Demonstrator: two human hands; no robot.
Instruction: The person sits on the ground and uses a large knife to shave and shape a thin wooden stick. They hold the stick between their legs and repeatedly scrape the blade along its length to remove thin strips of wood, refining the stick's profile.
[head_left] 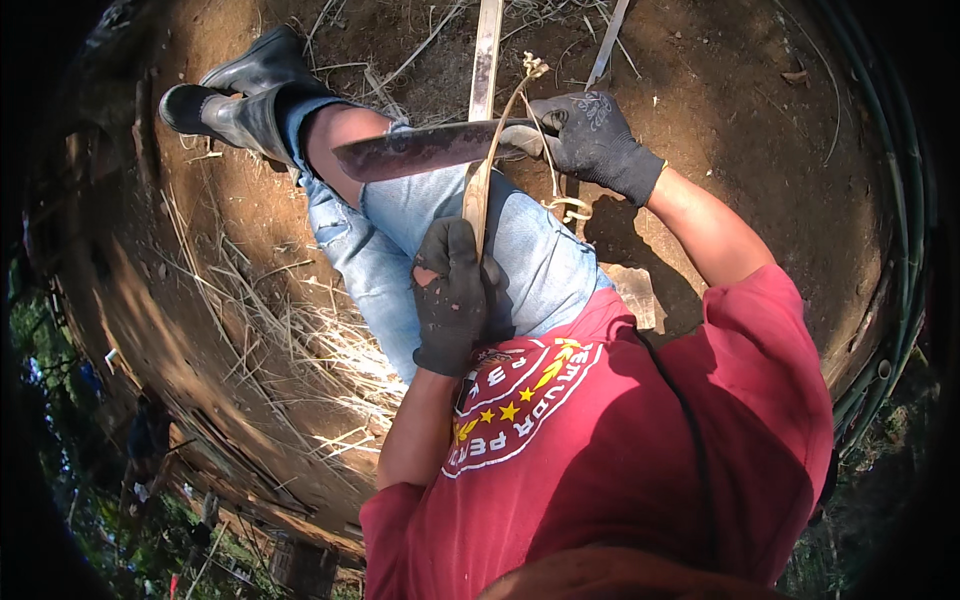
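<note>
A dark grey work glove covers my left hand (pixel 452 295), closed round the near end of a long bamboo strip (pixel 485 70). The strip runs away from me over my thigh and past the top of the picture. My right hand (pixel 590 140), gloved too, is wrapped round the handle of a machete (pixel 415 152). Its broad dark blade points left and lies across the strip, above my jeans. Thin peeled slivers (pixel 490 150) rise from the strip by the blade and end in curls. The handle is mostly hidden in my right hand.
My legs in torn jeans (pixel 375 270) and rubber boots (pixel 240 95) stretch to the far left. Bamboo shavings (pixel 320 350) litter the brown dirt ground (pixel 740 100). Another strip (pixel 607 42) lies at the far side. Green bamboo poles (pixel 905 200) line the right edge.
</note>
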